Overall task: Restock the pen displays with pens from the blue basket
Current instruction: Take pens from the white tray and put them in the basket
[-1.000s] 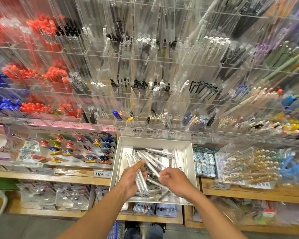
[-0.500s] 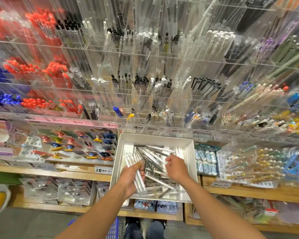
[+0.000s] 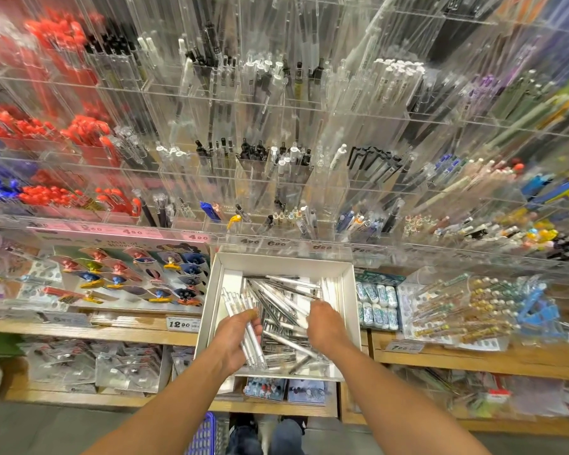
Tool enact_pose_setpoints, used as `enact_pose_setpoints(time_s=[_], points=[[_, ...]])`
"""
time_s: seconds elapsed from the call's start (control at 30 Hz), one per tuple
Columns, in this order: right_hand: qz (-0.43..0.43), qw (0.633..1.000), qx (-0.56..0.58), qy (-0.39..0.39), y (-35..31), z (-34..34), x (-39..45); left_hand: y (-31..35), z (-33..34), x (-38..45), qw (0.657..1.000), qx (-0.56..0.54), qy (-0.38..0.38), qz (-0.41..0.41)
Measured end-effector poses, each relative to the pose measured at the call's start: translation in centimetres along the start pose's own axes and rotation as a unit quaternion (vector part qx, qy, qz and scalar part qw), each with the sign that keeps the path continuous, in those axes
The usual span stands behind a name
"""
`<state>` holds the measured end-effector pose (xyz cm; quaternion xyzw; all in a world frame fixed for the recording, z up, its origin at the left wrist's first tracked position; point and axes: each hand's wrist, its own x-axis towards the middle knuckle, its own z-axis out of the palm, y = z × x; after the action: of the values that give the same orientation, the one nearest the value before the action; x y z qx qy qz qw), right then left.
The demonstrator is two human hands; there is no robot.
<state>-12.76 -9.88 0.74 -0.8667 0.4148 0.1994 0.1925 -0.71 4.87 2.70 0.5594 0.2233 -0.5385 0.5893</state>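
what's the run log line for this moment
left hand grips pen bundle | right hand reaches among loose pens | white box

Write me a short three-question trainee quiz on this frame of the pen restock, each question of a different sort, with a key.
1. True or false: the left hand grips a bundle of clear pens.
2. Where is the right hand? A) over the loose pens in the white box B) at the red pens on the display C) on the blue basket
3. Fill in: the white box sits on the wooden ____ below the acrylic display.

Key
1. True.
2. A; its fingers are down among the pens, and what they hold, if anything, cannot be told.
3. Shelf.
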Motion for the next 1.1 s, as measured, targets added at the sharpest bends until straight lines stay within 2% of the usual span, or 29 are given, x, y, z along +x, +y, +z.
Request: enact_pose_setpoints(time_s=[0.2,0.4,0.57,0.63,0.73,0.83,0.93,1.1], points=[[-0.012,0.989,0.143,-0.044,-0.2,-2.4,-3.1,0.0,0.6,0.0,1.000,-0.016,-0.002,0.009],[-0.086,0.958,0.248,-0.118,-1.3,-2.6,-7.2,0.0,1.5,-1.0,0.996,-0.023,-0.079,0.013],[-0.124,0.926,0.301,-0.192,-1.3,-3.1,-7.4,0.2,1.7,-1.5,0.999,0.013,-0.010,0.050],[-0.102,0.923,0.318,-0.193,-0.7,-3.1,-6.6,0.6,1.4,-1.8,0.999,0.011,0.000,0.048],[-0.063,0.966,0.211,-0.136,-0.1,-1.7,-5.2,1.0,0.7,-1.9,0.999,-0.001,0.017,0.030],[-0.084,0.991,0.057,-0.084,-0.7,-0.3,-4.5,1.1,0.2,-2.2,1.000,-0.014,0.009,0.025],[-0.109,0.990,-0.044,-0.074,-1.2,-0.2,-4.1,0.8,-0.2,-2.4,1.000,-0.005,0.003,0.019],[-0.123,0.985,-0.088,-0.085,-0.9,-0.1,-3.8,0.4,-0.7,-2.5,0.999,0.028,0.001,0.016]])
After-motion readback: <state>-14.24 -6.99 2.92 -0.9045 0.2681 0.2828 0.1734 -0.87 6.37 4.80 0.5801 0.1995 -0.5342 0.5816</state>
